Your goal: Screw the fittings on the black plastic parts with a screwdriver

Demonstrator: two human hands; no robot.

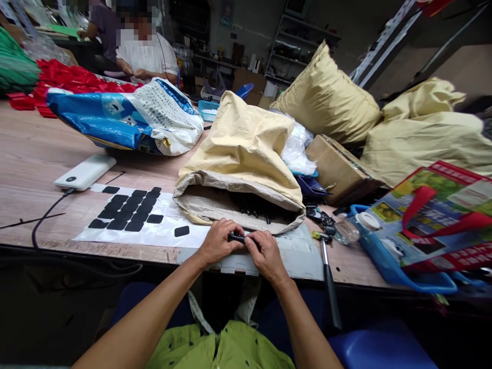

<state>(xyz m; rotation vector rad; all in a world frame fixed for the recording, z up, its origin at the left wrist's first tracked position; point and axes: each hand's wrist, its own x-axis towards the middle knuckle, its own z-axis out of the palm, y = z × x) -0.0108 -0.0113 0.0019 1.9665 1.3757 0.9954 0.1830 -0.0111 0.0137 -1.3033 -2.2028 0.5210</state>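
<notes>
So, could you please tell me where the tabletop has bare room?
Bare wood shows between the red pile and white power bank, and between the blue-and-white sack and white sheet; a narrow strip, between hammer and blue tray. It's crowded right of the open cloth sack.

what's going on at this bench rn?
The person's left hand and right hand hold a small black piece between them, just in front of a yellow sack. The sack lies with its mouth open toward the person, dark parts visible inside. To its left is a white sheet with black patches; to the right, a hammer, its handle sticking out past the table edge.
</notes>
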